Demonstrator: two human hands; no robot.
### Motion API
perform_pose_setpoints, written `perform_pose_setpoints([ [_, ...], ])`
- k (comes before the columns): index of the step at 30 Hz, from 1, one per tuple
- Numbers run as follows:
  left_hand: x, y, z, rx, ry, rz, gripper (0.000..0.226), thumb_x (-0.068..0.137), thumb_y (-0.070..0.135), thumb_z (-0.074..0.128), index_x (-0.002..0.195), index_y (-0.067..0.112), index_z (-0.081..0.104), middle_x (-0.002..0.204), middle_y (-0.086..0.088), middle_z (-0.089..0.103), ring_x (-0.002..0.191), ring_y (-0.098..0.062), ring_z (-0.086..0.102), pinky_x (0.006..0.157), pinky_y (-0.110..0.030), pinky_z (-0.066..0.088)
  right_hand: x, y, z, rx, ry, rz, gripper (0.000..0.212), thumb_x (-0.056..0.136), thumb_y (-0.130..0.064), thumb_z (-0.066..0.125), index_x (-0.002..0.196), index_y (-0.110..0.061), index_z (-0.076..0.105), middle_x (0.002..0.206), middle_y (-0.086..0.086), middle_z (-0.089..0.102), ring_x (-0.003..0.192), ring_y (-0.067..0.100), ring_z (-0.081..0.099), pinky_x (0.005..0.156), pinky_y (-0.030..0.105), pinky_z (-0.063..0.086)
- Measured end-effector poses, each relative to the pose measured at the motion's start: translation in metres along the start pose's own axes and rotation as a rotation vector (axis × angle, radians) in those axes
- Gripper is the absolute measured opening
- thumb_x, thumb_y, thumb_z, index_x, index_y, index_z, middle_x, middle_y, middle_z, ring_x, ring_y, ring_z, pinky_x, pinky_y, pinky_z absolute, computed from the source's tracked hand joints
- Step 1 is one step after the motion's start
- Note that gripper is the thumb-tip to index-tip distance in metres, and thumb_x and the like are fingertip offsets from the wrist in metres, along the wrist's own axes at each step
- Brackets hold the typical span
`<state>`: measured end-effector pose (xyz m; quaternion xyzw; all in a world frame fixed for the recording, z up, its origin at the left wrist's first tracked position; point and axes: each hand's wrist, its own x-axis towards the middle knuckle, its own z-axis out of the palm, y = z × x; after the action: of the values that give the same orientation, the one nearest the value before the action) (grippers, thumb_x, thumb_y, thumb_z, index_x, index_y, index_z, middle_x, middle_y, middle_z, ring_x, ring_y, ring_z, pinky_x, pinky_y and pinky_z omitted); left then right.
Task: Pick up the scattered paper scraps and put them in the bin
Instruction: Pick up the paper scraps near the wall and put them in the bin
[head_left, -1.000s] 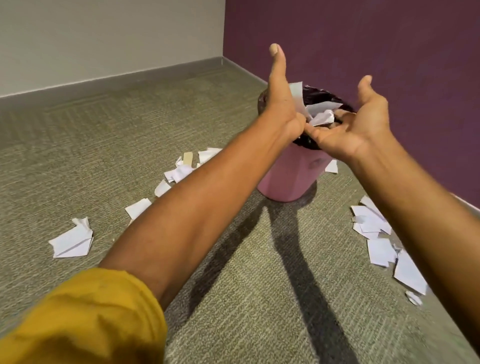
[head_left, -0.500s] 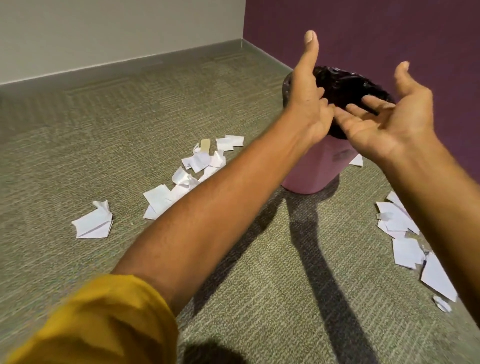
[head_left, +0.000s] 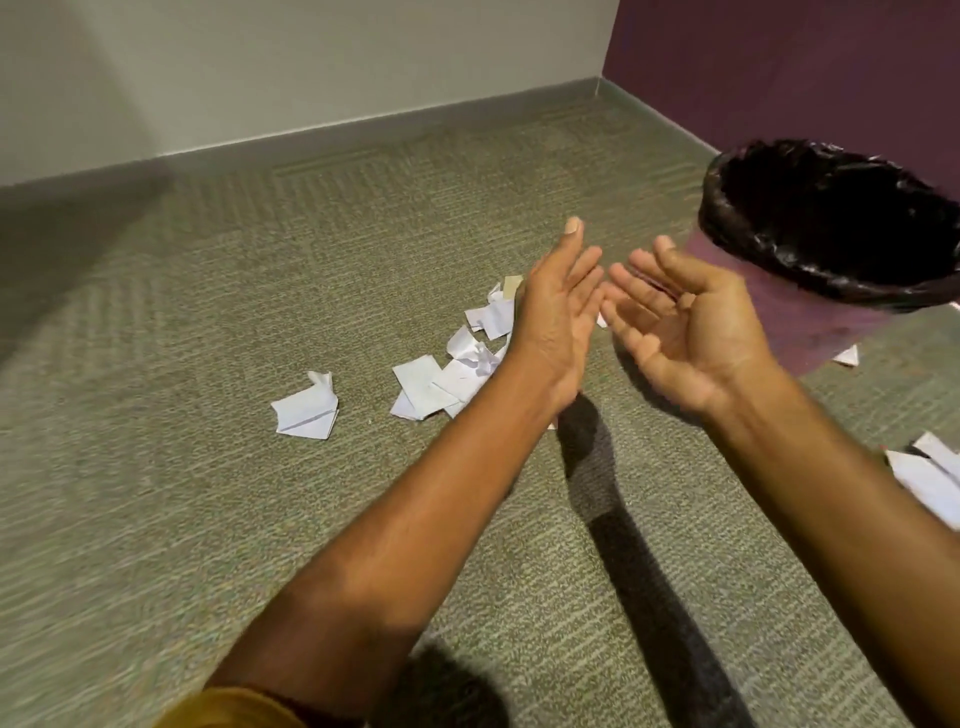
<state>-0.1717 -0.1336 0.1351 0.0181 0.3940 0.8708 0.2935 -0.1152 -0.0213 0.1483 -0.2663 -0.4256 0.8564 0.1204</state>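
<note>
A pink bin (head_left: 789, 332) lined with a black bag (head_left: 831, 228) stands on the carpet at the right. My left hand (head_left: 558, 306) and my right hand (head_left: 680, 322) hover empty, palms facing each other, just left of the bin. Both have relaxed, straight fingers. Below and behind my left hand lies a cluster of white paper scraps (head_left: 447, 379). One folded scrap (head_left: 306, 408) sits alone further left. More scraps (head_left: 930, 478) lie at the right edge, and a small scrap (head_left: 848, 357) peeks from behind the bin's base.
Green-grey carpet (head_left: 208, 519) covers the floor. A white wall with grey skirting (head_left: 363, 130) runs along the back, and a purple wall (head_left: 779, 62) meets it at the corner behind the bin.
The scraps my hands held over the bin are gone from them. Both hands have drawn back from above the bin and moved left and lower, empty.
</note>
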Motion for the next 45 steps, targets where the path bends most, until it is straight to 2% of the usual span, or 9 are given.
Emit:
perform_pose_setpoints([
  [4, -0.004, 0.000, -0.069, 0.151, 0.155, 0.078, 0.036, 0.103, 0.031, 0.069, 0.136, 0.018, 0.067, 0.130, -0.008, 0.076, 0.128, -0.022, 0.069, 0.117, -0.040, 0.048, 0.012, 0.059, 0.016, -0.073, -0.064, 0.138, 0.028, 0.103, -0.029, 0.067, 0.127, -0.013, 0.069, 0.142, 0.015, 0.068, 0.134, 0.030, 0.065, 0.110, 0.043, 0.057],
  [9, -0.008, 0.010, -0.170, 0.523, 0.489, 0.273, 0.028, 0.101, 0.020, 0.069, 0.128, 0.028, 0.070, 0.117, 0.004, 0.077, 0.111, -0.013, 0.074, 0.095, -0.031, 0.058, 0.023, 0.128, 0.030, -0.163, -0.128, 0.300, 0.020, 0.102, -0.029, 0.068, 0.117, -0.017, 0.071, 0.130, 0.011, 0.066, 0.113, 0.027, 0.067, 0.097, 0.039, 0.062],
  [13, -0.009, 0.031, -0.263, 1.138, 0.601, 0.316, 0.048, 0.096, 0.003, 0.058, 0.133, 0.033, 0.067, 0.131, 0.009, 0.070, 0.124, -0.011, 0.063, 0.107, -0.042, 0.051, 0.028, 0.165, 0.031, -0.198, -0.131, 0.372, 0.019, 0.103, -0.030, 0.067, 0.118, -0.019, 0.070, 0.133, 0.011, 0.064, 0.115, 0.026, 0.066, 0.107, 0.042, 0.056],
  [17, -0.022, 0.055, -0.322, 1.655, 0.565, 0.128, 0.057, 0.097, 0.008, 0.060, 0.145, 0.039, 0.059, 0.159, 0.008, 0.049, 0.153, -0.022, 0.034, 0.120, -0.067, 0.022, 0.029, 0.187, 0.027, -0.210, -0.133, 0.418, 0.021, 0.106, -0.026, 0.062, 0.126, -0.019, 0.067, 0.139, 0.012, 0.062, 0.127, 0.030, 0.063, 0.114, 0.046, 0.052],
  [22, -0.034, 0.067, -0.362, 1.805, 0.456, -0.033, 0.060, 0.099, 0.043, 0.066, 0.156, 0.041, 0.045, 0.166, 0.004, 0.039, 0.155, -0.029, 0.028, 0.116, -0.060, 0.023, 0.029, 0.200, 0.028, -0.239, -0.134, 0.432, 0.033, 0.105, -0.026, 0.064, 0.137, -0.017, 0.064, 0.145, 0.014, 0.061, 0.136, 0.033, 0.059, 0.111, 0.044, 0.053],
  [25, -0.036, 0.066, -0.363, 1.843, 0.481, -0.017, 0.063, 0.096, 0.048, 0.070, 0.154, 0.039, 0.048, 0.160, 0.001, 0.044, 0.149, -0.030, 0.034, 0.116, -0.056, 0.029, 0.029, 0.206, 0.029, -0.249, -0.142, 0.439, 0.033, 0.104, -0.026, 0.066, 0.136, -0.018, 0.063, 0.143, 0.013, 0.062, 0.135, 0.033, 0.059, 0.109, 0.044, 0.054],
  [32, -0.042, 0.057, -0.357, 1.798, 0.513, 0.200, 0.029, 0.098, 0.032, 0.072, 0.127, 0.028, 0.073, 0.111, 0.003, 0.056, 0.117, -0.029, 0.049, 0.086, -0.041, 0.046, 0.030, 0.216, 0.027, -0.261, -0.149, 0.447, 0.049, 0.103, -0.028, 0.068, 0.148, -0.012, 0.057, 0.146, 0.015, 0.061, 0.135, 0.033, 0.060, 0.113, 0.048, 0.052],
  [40, -0.041, 0.039, -0.360, 1.745, 0.571, 0.243, 0.014, 0.099, 0.024, 0.073, 0.111, 0.030, 0.072, 0.101, 0.003, 0.065, 0.098, -0.021, 0.059, 0.076, -0.039, 0.051, 0.027, 0.223, 0.031, -0.273, -0.154, 0.453, 0.045, 0.102, -0.027, 0.070, 0.142, -0.010, 0.060, 0.143, 0.016, 0.063, 0.133, 0.034, 0.061, 0.113, 0.049, 0.053],
  [45, -0.041, 0.028, -0.352, 1.669, 0.643, 0.212, 0.017, 0.096, 0.014, 0.077, 0.104, 0.028, 0.072, 0.102, 0.001, 0.069, 0.090, -0.018, 0.062, 0.062, -0.028, 0.041, 0.025, 0.231, 0.034, -0.297, -0.170, 0.465, 0.035, 0.102, -0.025, 0.070, 0.135, -0.014, 0.064, 0.140, 0.014, 0.066, 0.130, 0.031, 0.063, 0.111, 0.049, 0.055],
])
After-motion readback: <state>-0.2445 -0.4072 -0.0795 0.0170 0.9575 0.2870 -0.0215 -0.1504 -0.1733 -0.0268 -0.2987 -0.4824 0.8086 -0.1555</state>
